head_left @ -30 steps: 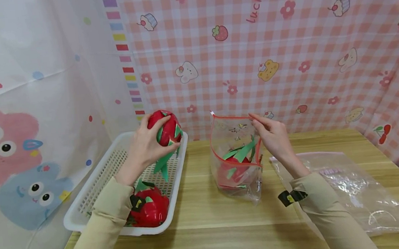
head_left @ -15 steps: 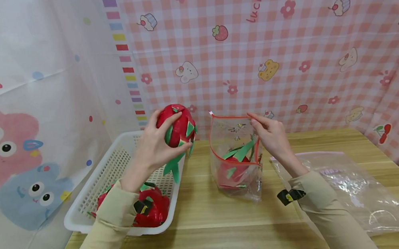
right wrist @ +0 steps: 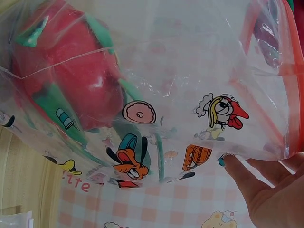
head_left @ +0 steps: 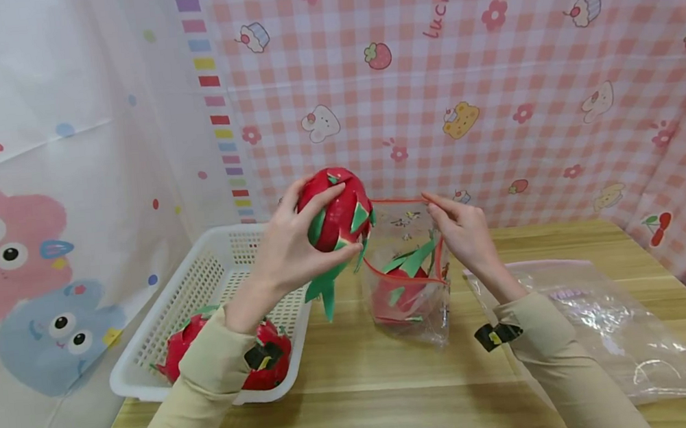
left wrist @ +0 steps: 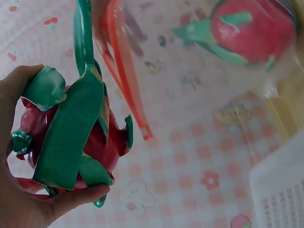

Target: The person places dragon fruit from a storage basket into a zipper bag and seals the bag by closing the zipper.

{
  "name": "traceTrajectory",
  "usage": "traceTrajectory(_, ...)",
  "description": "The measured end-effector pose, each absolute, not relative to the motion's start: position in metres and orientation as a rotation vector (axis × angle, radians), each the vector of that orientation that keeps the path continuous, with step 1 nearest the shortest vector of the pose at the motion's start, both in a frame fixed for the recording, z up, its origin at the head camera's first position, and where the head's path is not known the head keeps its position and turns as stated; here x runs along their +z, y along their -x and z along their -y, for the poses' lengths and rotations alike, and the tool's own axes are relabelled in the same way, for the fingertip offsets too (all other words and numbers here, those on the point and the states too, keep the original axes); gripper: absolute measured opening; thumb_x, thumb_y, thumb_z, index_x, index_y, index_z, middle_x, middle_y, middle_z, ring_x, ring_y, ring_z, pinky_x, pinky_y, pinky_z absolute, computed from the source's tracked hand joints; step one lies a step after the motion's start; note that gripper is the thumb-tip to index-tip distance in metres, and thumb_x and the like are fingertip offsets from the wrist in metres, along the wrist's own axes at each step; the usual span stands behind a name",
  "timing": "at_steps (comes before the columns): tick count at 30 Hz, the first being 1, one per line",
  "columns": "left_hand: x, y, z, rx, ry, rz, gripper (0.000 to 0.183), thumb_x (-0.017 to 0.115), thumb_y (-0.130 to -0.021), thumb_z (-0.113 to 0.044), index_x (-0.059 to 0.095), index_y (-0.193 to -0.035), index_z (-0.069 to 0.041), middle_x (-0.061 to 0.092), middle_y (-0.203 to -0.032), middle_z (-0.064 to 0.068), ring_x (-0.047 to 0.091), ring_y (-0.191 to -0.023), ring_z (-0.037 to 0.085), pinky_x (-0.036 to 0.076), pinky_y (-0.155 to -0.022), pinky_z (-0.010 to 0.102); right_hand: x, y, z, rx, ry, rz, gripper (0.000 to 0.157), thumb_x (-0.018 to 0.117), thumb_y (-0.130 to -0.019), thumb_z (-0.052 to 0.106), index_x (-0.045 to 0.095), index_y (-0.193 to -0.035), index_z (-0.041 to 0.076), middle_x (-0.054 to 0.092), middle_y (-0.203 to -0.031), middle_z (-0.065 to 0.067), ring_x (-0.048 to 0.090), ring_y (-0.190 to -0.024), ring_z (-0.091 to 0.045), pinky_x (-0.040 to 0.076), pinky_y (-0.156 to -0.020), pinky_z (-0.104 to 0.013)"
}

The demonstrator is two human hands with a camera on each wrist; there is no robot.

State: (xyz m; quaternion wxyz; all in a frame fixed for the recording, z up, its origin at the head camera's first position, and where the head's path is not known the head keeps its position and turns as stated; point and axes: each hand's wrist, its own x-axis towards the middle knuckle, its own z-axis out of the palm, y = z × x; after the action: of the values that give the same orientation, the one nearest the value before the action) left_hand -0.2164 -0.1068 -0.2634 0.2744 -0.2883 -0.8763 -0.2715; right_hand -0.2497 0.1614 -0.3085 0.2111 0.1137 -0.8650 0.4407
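Note:
My left hand (head_left: 290,246) grips a red dragon fruit (head_left: 336,208) with green scales, its thumb below and fingers over the top. The fruit is in the air just left of the mouth of a clear zip bag (head_left: 411,317) with a red-orange rim. My right hand (head_left: 465,233) pinches the right side of that rim, and the bag stands with its mouth apart. Inside the bag lies another dragon fruit (right wrist: 71,66), seen through cartoon-printed plastic in the right wrist view. In the left wrist view the held dragon fruit (left wrist: 102,147) shows long green leaves.
A white slotted basket (head_left: 125,373) at the left holds more dragon fruits (head_left: 184,343), partly hidden by my left forearm. On the right a flat clear bag (head_left: 621,332) lies on the wooden table (head_left: 363,419), partly under my right forearm. A checked cloth (head_left: 489,55) hangs behind.
My left hand has carried the dragon fruit rightward from above the basket to the bag's mouth. The right hand keeps its pinch on the rim, nearly unmoved.

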Motion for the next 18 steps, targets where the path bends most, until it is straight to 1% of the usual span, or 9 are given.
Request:
traceTrajectory(4,-0.261,0.212,0.097,-0.753,0.792,2.364,0.075,0.08,-0.07,-0.044,0.051,-0.136,-0.026,0.036,-0.146,0.011,0.053,-0.121,0.032,0.056,-0.084,0.044,-0.307,0.25,-0.159,1.223,-0.307,2.399,0.036,0.045,-0.1,0.027,0.058,-0.131,0.014,0.058,-0.069,-0.015,0.033,-0.044,-0.004,0.031,-0.042,-0.023)
traceTrajectory(8,-0.262,0.211,0.087,-0.752,0.823,2.363,0.074,0.079,-0.071,-0.045,0.05,-0.136,-0.028,0.038,-0.145,0.011,0.053,-0.12,0.031,0.057,-0.083,0.041,-0.306,0.25,-0.157,1.23,-0.316,2.38,0.035,0.046,-0.1,0.023,0.059,-0.13,0.011,0.049,-0.059,-0.006,0.03,-0.043,-0.004,0.03,-0.041,-0.023)
traceTrajectory(11,-0.262,0.21,0.08,-0.758,0.85,2.364,0.074,0.078,-0.071,-0.046,0.05,-0.137,-0.028,0.039,-0.144,0.01,0.054,-0.119,0.028,0.057,-0.082,0.039,-0.305,0.25,-0.155,1.227,-0.322,2.375,0.034,0.047,-0.1,0.023,0.06,-0.129,0.011,0.045,-0.057,-0.002,0.029,-0.041,-0.003,0.03,-0.041,-0.023)
traceTrajectory(14,-0.26,0.209,0.073,-0.757,0.871,2.371,0.074,0.078,-0.071,-0.047,0.05,-0.136,-0.029,0.039,-0.144,0.009,0.054,-0.118,0.025,0.058,-0.081,0.036,-0.305,0.251,-0.154,1.198,-0.322,2.379,0.034,0.047,-0.1,0.024,0.06,-0.128,0.011,0.045,-0.057,-0.003,0.03,-0.041,-0.004,0.031,-0.042,-0.023)
traceTrajectory(17,-0.257,0.208,0.068,-0.767,0.889,2.371,0.073,0.077,-0.071,-0.047,0.05,-0.136,-0.03,0.04,-0.144,0.007,0.054,-0.117,0.023,0.058,-0.08,0.033,-0.305,0.252,-0.152,1.171,-0.321,2.379,0.034,0.047,-0.1,0.025,0.061,-0.128,0.01,0.048,-0.059,-0.007,0.031,-0.041,-0.004,0.032,-0.042,-0.023)
traceTrajectory(18,-0.256,0.208,0.066,-0.78,0.896,2.368,0.073,0.077,-0.071,-0.047,0.05,-0.136,-0.03,0.04,-0.144,0.007,0.054,-0.117,0.023,0.058,-0.08,0.033,-0.305,0.253,-0.151,1.164,-0.318,2.377,0.034,0.048,-0.099,0.025,0.061,-0.127,0.011,0.052,-0.06,-0.009,0.032,-0.041,-0.004,0.032,-0.042,-0.023)
